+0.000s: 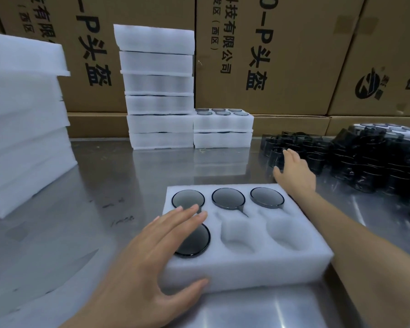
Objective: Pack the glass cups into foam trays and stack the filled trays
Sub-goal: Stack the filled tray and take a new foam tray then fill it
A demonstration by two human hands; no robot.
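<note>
Empty trays (21,114): we are seeing a leaning pile of bare foam at the far left of the steel table (92,176); we are leaving it alone until the tray in hand is full.

Left hand (152,254): we are laying it flat on the near-left corner of the foam tray (246,268), fingers straight and slightly spread over the cup beneath, thumb along the front wall; it is gripping nothing, only pressing; we are judging that its job is to pin the light foam so it is not sliding while the other hand is loading.

Foam tray: we are counting six pockets; the three far ones and the near-left one are each holding a dark glass cup (227,198); the near-middle and near-right pockets are lying empty, so two cups are wanting.

Filled stacks (159,91): a tall pile and a shorter one (223,129) are standing side by side at the back, against the cartons (282,55); this tray is, we are judging, going there once full.

Right hand (291,169): we are reaching it out to the loose cups (341,157) on the right; fingers are straight and together, holding nothing; the fingertips are at the nearest cup, though contact we cannot tell.

Doing it well: we are advising taking one cup from the edge of the cluster; lowering it squarely into the near-middle pocket; seating it level with its neighbours.
</note>
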